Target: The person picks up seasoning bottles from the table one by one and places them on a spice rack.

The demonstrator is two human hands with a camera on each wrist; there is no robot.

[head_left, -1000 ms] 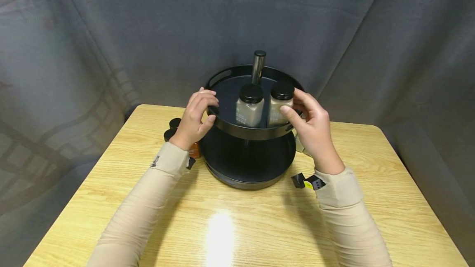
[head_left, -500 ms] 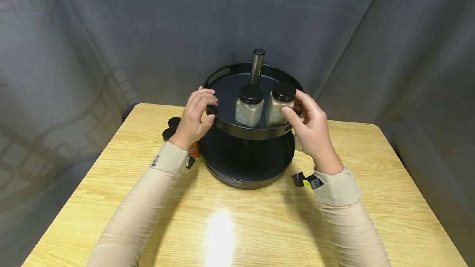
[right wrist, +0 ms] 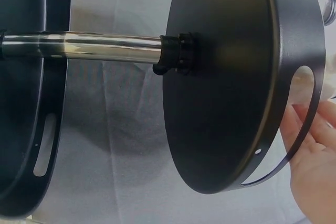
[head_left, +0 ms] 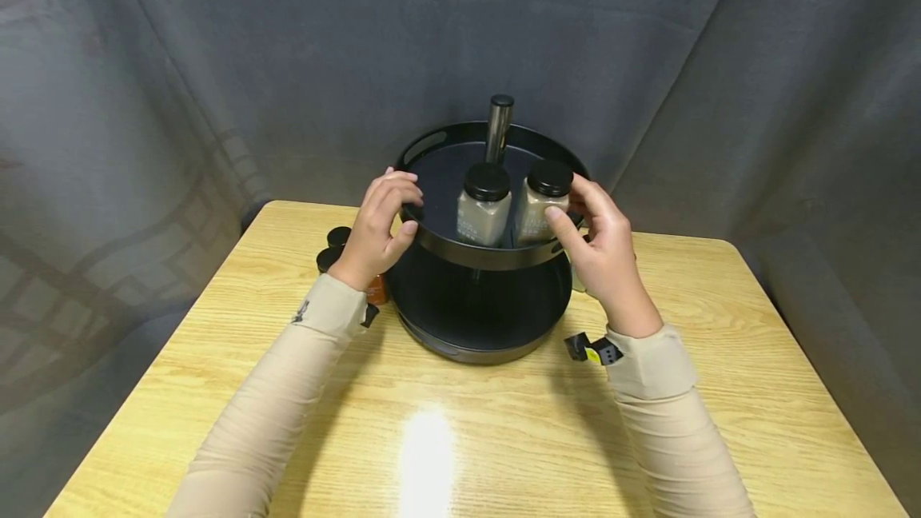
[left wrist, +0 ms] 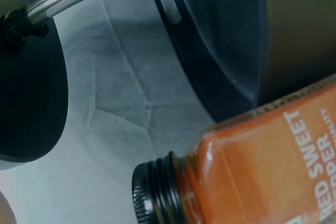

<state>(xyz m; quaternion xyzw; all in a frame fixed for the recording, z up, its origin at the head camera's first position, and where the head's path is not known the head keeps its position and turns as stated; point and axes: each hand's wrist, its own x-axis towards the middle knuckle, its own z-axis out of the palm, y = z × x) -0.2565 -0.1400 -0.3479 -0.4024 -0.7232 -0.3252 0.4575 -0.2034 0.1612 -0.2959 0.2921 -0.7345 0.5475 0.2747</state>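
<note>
A two-tier round black tray (head_left: 496, 259) stands on the table, with a metal post (head_left: 499, 130) through its middle. My left hand (head_left: 376, 226) holds the left side of the upper tier's rim, fingers over the edge and thumb outside. At the right, my right hand (head_left: 604, 242) grips a black-lidded jar of beige powder (head_left: 536, 214) between thumb and fingers. That jar leans slightly on the upper tier; whether its base touches the tier cannot be told. Beside it, apart, stands a similar jar (head_left: 484, 216). In the right wrist view, part of the right hand (right wrist: 315, 156) shows behind the rim slot.
Black-lidded jars (head_left: 328, 260) stand left of the tray, partly behind the left hand. One orange jar (left wrist: 262, 166) is labelled red sweet pepper. Another pale jar (head_left: 579, 278) is partly hidden behind the right hand. Grey curtains (head_left: 460, 30) hang behind the wooden table (head_left: 504, 438).
The jar in my right hand has gone from nearly upright to a slight tilt, its lid shifting a little right. My left hand keeps its place on the rim.
</note>
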